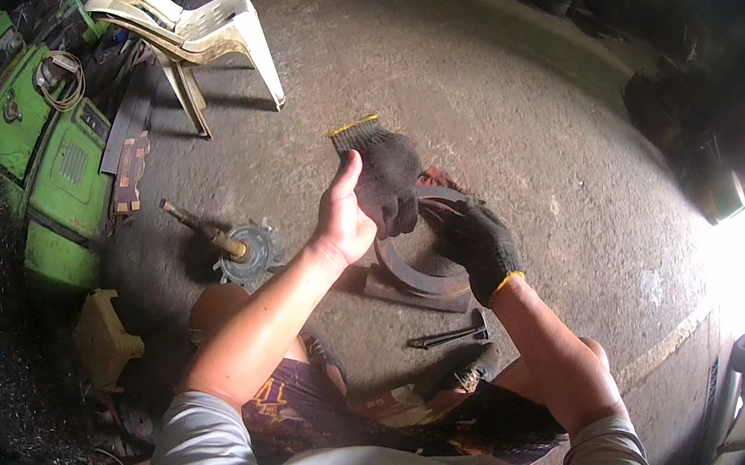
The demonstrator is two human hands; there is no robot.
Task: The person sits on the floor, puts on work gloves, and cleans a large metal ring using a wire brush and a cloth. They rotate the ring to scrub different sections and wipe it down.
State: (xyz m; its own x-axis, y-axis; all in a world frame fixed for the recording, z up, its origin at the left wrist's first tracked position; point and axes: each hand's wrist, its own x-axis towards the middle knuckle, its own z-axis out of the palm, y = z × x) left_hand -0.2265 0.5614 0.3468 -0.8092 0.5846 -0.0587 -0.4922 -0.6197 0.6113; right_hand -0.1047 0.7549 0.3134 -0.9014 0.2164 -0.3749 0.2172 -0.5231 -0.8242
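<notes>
My bare left hand (pixel 343 222) is raised in front of me and holds a dark knitted work glove (pixel 384 174) with a yellow cuff edge pointing up. My right hand (pixel 477 242) wears a matching dark glove with a yellow cuff and pinches the lower end of the loose glove. Under both hands, on the concrete floor, lies a curved rusty metal band (pixel 411 274) on a flat metal piece. A dark hammer-like tool (pixel 450 335) lies on the floor near my right forearm. My knees show below.
A stack of white plastic chairs (pixel 196 35) stands at the back. A green machine (pixel 51 152) lines the left side. A round metal part with a shaft (pixel 238 250) sits on the floor to the left. Bright daylight enters at the right.
</notes>
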